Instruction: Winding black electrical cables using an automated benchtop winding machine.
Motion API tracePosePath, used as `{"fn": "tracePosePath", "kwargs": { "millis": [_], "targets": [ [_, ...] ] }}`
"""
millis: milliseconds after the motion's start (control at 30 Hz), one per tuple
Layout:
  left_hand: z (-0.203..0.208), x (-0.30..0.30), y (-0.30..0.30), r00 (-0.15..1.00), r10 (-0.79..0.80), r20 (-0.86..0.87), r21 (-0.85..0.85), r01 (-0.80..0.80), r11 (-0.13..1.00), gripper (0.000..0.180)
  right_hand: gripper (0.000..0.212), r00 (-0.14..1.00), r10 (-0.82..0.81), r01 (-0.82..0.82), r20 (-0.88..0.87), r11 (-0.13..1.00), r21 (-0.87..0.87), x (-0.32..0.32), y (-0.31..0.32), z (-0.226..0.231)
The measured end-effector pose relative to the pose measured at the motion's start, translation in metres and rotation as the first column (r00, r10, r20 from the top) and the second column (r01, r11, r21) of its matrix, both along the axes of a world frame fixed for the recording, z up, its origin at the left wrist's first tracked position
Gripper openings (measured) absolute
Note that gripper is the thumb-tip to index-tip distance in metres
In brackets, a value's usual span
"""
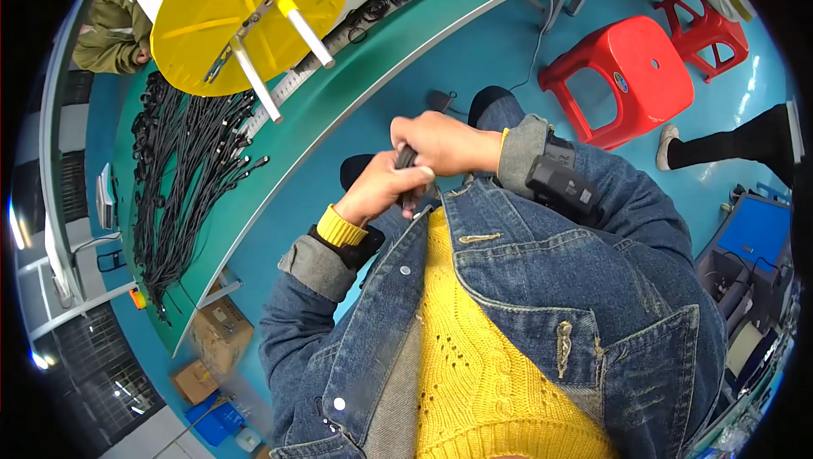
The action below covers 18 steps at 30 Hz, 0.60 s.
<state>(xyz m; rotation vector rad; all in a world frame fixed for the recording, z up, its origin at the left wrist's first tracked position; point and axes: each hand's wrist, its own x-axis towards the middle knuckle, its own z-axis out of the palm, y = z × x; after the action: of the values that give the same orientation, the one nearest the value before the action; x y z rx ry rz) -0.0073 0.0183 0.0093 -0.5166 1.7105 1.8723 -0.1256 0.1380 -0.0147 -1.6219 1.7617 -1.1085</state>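
Note:
In front of my chest, my two hands meet over a small bundle of black cable point(406, 157). My left hand point(377, 189) is closed around its lower part, thumb laid across it. From the other side my right hand point(442, 144) grips the upper end, its fingers curled and partly hidden. Most of the bundle is covered by my fingers. To the left, many long black cables point(182, 175) lie side by side on the green table point(284, 150), their plug ends toward me.
A yellow disc with metal rods point(254, 23) stands at the table's far side, near a long steel ruler point(296, 78). Red stools point(639, 69) are on the blue floor at right. Cardboard boxes point(218, 336) sit below the table. Another person's sleeve point(110, 27) shows at upper left.

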Motion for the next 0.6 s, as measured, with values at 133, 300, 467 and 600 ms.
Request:
{"fn": "tracePosePath", "kwargs": {
  "millis": [133,300,467,600],
  "targets": [
    [-0.005,0.008,0.002,0.988,0.138,-0.066,0.163,-0.126,0.979,0.025,0.013,0.952,-0.067,0.067,0.3,0.998,0.009,0.006,-0.002,-0.015],
    [0.006,0.008,0.005,0.99,0.122,0.067,0.23,-0.134,0.964,0.023,0.014,0.991,-0.079,0.053,0.104,0.97,0.237,0.003,-0.007,-0.015],
    [-0.002,0.007,-0.008,0.991,-0.037,0.125,0.084,0.027,0.996,0.019,0.015,0.955,-0.014,0.082,-0.296,0.972,0.218,0.011,-0.005,-0.003],
    [-0.004,0.01,-0.011,0.993,0.051,0.107,0.378,-0.088,0.922,0.014,0.016,0.904,-0.135,0.031,0.406,0.967,0.253,0.014,-0.007,-0.017]
  ]
}}
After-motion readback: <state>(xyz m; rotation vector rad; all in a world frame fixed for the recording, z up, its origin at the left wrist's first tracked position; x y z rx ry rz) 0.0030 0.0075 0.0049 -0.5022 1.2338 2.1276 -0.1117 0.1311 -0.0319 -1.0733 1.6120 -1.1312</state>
